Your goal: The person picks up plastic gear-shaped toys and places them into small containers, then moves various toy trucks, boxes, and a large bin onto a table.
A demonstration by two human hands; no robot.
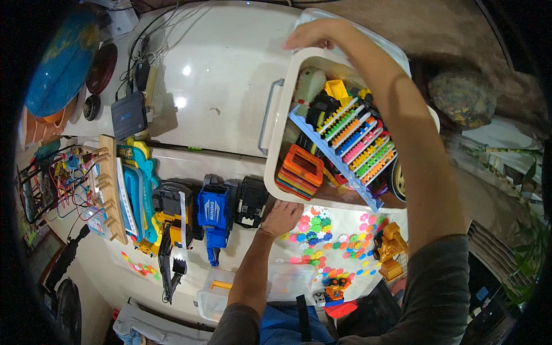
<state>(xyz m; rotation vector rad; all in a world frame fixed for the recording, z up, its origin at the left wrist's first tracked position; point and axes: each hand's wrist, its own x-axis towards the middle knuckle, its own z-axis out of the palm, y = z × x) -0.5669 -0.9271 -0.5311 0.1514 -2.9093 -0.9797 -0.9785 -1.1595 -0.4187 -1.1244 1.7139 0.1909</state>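
Note:
A cream plastic storage bin (pixel 271 172) filled with toys stands in front of me. My left hand (pixel 283 217) is against its near left corner, fingertips hidden under the rim. My right arm reaches across the bin, and my right hand (pixel 312 35) is at the far rim; its grip is unclear. Inside the bin, a bead abacus (pixel 353 142) with a light-blue frame lies slanted over other toys. A stack of orange and red square frames (pixel 301 170), a pale plush toy (pixel 310 82) and a yellow block-like toy (pixel 336 89) lie around it.
Left of the bin stand a black toy vehicle (pixel 251 200), a blue toy vehicle (pixel 214 211) and a yellow toy excavator (pixel 170 230). Colourful flower-shaped pieces (pixel 317 226) lie scattered nearby. A clear plastic box (pixel 291 280) sits near me. Cables (pixel 161 36) run behind.

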